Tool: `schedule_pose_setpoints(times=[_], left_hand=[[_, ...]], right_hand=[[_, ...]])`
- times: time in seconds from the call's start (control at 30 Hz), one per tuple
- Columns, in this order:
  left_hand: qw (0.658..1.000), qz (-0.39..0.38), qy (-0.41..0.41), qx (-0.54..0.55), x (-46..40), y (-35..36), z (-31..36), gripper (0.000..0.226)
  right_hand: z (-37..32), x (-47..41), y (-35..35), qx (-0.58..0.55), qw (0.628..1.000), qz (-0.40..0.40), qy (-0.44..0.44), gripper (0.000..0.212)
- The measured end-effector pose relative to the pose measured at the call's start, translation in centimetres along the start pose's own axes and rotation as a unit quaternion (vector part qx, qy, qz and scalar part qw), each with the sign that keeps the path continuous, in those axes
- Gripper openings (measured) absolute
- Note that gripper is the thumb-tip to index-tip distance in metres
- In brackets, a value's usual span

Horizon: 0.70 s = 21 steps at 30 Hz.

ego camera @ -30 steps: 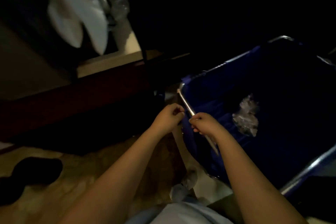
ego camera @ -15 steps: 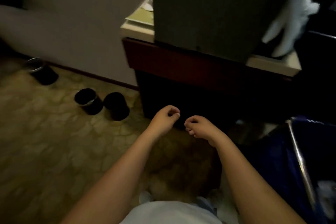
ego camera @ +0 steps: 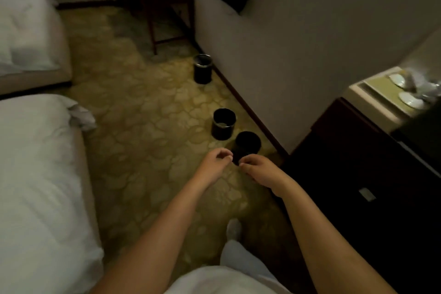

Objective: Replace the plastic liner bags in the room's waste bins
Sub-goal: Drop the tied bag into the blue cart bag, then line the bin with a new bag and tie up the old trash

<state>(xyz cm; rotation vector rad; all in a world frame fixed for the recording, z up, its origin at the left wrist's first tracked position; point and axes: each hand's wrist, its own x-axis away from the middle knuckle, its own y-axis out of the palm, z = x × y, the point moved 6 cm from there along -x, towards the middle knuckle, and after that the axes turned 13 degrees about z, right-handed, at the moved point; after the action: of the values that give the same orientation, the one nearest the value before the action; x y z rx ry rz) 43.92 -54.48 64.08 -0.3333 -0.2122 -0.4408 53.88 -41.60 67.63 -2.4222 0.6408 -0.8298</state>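
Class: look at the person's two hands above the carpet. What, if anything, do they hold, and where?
It cannot be told: left hand and right hand have curled, pinching fingers, but nothing shows between them.

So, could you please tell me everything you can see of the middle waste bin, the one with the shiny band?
The middle waste bin is a small, dark, round cylinder, glossy like metal or lacquer, with a silvery band partway down. It stands upright and open-topped on the patterned carpet, near the wall's baseboard. Another dark bin stands just beside it; whether they touch is unclear. No liner shows over its rim, and the inside is too dark to tell. Nothing else touches it.
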Motion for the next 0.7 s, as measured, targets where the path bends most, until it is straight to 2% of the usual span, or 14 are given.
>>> schedule_pose_setpoints(times=[0.17,0.4,0.7], left_hand=[[0.994,0.088,-0.045,0.036,-4.6,-6.2,-1.5,0.006],[0.983,0.161,-0.077,0.039,-14.8,-11.6,-1.5,0.007],[0.974,0.195,-0.114,0.026,-31.7,-16.7,4.3,0.011]], right_hand=[[-5.8,-5.6,5.0,0.001,0.998,-0.060,-0.025,0.023],[-14.0,-16.6,9.2,-0.012,0.989,-0.142,-0.034,0.014],[-23.9,-33.1,6.9,-0.080,0.988,-0.128,-0.035,0.019]])
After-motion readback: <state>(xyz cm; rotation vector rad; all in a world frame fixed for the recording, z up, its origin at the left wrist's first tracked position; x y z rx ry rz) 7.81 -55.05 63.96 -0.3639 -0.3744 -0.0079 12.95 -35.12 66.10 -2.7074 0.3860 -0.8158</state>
